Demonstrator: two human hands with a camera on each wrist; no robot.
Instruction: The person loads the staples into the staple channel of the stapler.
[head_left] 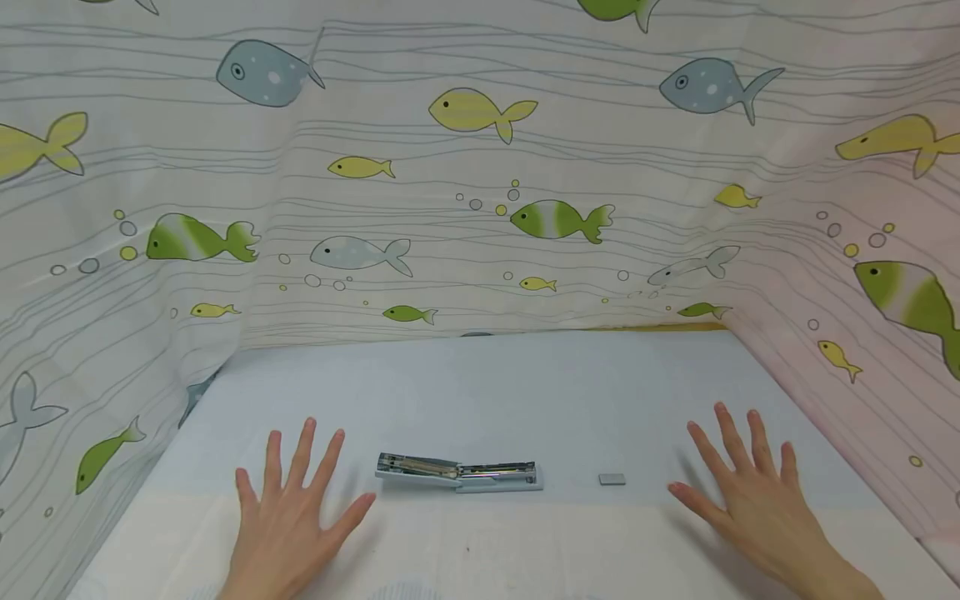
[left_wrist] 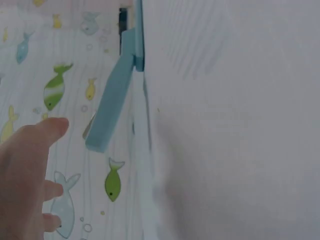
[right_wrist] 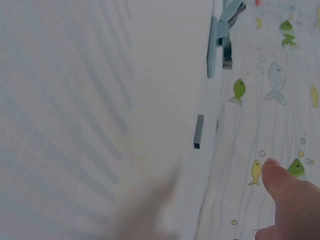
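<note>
A light blue stapler lies opened out flat near the middle of the table, its two halves spread end to end. In the left wrist view, one half of the stapler tilts up off the surface. A small grey strip of staples lies to its right; it also shows in the right wrist view as a short bar. My left hand is spread with straight fingers left of the stapler, its thumb nearest it, not touching. To the right of the staples my right hand is likewise spread and holds nothing.
A pale table spreads beneath both hands. Behind it and on both sides hangs a white curtain printed with fish. A tiny dark speck lies in front of the stapler.
</note>
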